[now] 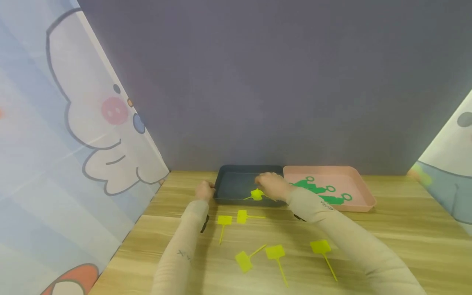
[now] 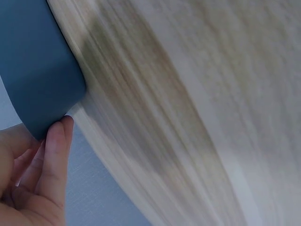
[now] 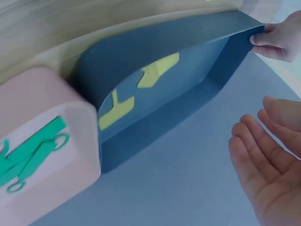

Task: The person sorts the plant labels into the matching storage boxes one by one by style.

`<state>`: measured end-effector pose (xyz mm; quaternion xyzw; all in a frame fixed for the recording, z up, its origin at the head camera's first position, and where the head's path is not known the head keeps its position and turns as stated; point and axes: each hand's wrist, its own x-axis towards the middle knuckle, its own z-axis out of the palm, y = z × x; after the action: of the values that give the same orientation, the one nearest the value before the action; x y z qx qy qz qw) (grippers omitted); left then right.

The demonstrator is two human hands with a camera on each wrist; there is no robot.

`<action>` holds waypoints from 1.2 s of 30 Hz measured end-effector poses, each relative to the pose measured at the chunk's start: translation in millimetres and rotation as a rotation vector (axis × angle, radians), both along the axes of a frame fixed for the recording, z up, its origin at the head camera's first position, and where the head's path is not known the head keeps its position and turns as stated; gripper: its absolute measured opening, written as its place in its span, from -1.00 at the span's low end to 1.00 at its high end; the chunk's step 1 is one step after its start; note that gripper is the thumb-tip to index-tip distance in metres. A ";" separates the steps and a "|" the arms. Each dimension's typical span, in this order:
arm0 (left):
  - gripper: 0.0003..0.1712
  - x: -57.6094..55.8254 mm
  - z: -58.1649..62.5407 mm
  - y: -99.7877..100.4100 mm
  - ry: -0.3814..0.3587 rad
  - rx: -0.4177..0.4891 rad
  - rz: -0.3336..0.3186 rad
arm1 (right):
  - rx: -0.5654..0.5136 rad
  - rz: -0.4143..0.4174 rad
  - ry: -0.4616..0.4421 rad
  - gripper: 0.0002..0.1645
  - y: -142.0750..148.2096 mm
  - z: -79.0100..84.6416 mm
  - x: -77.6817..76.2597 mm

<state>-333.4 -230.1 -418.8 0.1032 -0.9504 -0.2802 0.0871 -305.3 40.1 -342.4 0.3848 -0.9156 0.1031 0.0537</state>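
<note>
My left hand (image 1: pixel 205 191) pinches the rim of the dark blue tray (image 1: pixel 232 184) on its left side. In the left wrist view, its thumb and fingers (image 2: pixel 55 150) meet at the tray's corner. My right hand (image 1: pixel 273 185) is over the right part of this tray; in the right wrist view its fingers (image 3: pixel 256 146) are loosely extended, with nothing between them. Yellow T-shaped plant labels (image 1: pixel 256 194) lie inside the tray, two of them visible in the right wrist view. Several more yellow labels (image 1: pixel 275 252) lie scattered on the wooden table in front.
A pink tray (image 1: pixel 363 190) stands against the dark tray's right side, with several green ringed tags (image 1: pixel 333 200) in it. Behind both trays rises a grey panel (image 1: pixel 258 90). Cartoon-printed cloth (image 1: pixel 85 123) hangs at the left and right sides.
</note>
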 end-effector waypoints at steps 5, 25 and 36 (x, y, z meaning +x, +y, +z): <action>-0.75 -0.8 2.0 -2.0 0.000 -0.013 0.001 | -0.021 -0.018 0.025 -0.72 20.5 7.2 7.5; -0.73 10.2 4.0 -5.3 -0.008 -0.056 0.004 | -0.124 -0.132 -0.061 -0.82 88.6 -16.2 51.8; -0.73 2.7 0.0 -0.4 0.018 -0.069 -0.001 | -0.109 -0.209 -0.049 -0.77 120.4 -39.4 91.0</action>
<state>-330.7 -230.5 -418.8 0.0970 -0.9588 -0.2481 0.0991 -214.3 160.4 -381.8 0.2811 -0.9449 0.1557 0.0627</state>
